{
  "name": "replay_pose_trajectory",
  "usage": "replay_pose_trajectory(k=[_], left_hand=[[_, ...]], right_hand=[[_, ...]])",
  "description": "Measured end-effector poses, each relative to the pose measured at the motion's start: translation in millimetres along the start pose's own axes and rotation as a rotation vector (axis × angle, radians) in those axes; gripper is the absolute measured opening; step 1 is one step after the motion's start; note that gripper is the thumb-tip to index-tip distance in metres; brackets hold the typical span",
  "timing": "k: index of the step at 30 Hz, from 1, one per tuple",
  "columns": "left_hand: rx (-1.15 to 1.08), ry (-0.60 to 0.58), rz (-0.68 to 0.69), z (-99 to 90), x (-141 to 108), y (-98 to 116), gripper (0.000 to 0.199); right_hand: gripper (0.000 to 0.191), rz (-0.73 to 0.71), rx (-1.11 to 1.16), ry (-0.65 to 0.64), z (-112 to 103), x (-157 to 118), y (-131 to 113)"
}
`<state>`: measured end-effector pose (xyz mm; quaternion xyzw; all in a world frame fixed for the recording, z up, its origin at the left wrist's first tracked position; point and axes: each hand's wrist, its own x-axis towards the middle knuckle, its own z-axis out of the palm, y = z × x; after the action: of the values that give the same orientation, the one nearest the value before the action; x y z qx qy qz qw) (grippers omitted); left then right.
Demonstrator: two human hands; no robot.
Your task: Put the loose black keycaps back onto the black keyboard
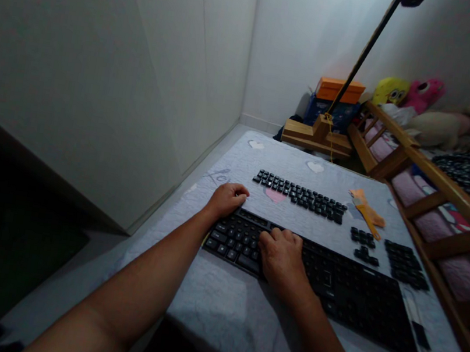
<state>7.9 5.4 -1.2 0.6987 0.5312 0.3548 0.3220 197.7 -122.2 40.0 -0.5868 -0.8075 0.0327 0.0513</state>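
Observation:
A black keyboard lies on the quilted cloth, with keycaps at its left end and bare key positions further right. At its upper left corner rests my left hand, fingers curled; what they hold, if anything, is hidden. My right hand is over the keyboard's middle, right of the fitted keycaps, its fingers bent down and close together; their tips are hard to make out. Loose keycaps lie in rows behind the keyboard. Smaller groups of keycaps are at the right.
An orange-handled brush lies on an orange cloth at the back right. A metal tool with a dark grip is beside the keyboard's right end. A wooden bed rail borders the right; a pole on a wooden base stands behind.

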Motion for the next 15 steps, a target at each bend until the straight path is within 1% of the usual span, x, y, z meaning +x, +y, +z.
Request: replay_pose_trajectory(k=[15], left_hand=[[0.027,0.005,0.009,-0.1,0.0,1.0,0.024]], right_hand=[[0.017,-0.014,-0.027,-0.027,-3.8,-0.5,-1.7]])
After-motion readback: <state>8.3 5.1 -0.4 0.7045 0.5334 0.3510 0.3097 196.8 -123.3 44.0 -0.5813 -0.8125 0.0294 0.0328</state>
